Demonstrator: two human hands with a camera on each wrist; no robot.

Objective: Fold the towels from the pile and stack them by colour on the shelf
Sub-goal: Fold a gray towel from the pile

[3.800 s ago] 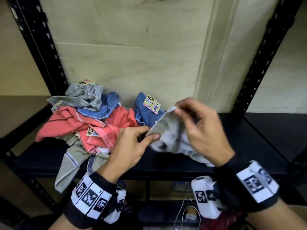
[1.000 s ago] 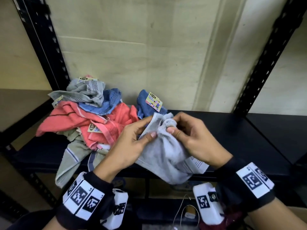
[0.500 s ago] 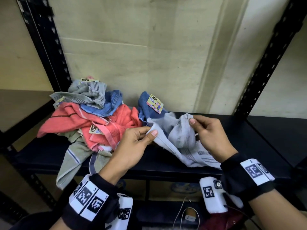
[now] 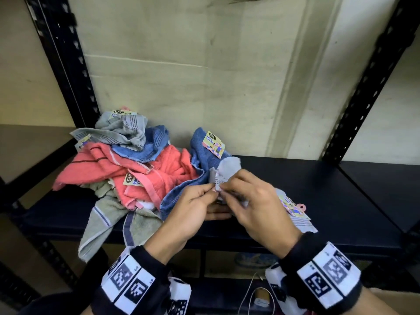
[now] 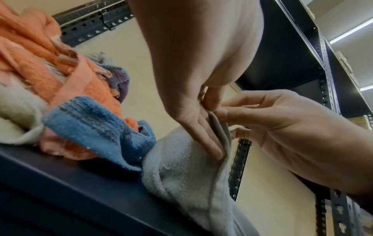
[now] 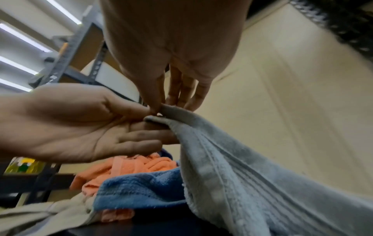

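A black metal shelf board sits in a rack of black perforated steel uprights against a pale wall. At its left end lies a loose pile of terry face towels. A coral-pink towel spreads across the middle of the pile, with a crumpled grey striped towel and a blue towel on top of it toward the wall. Below the coral one, an olive-green towel with a blue stripe hangs over the board's front edge. Just right of the pile, another blue towel with a paper label lies on the board, touching the coral towel. A pale grey towel trails onto the board right of that, its far end over the front edge.
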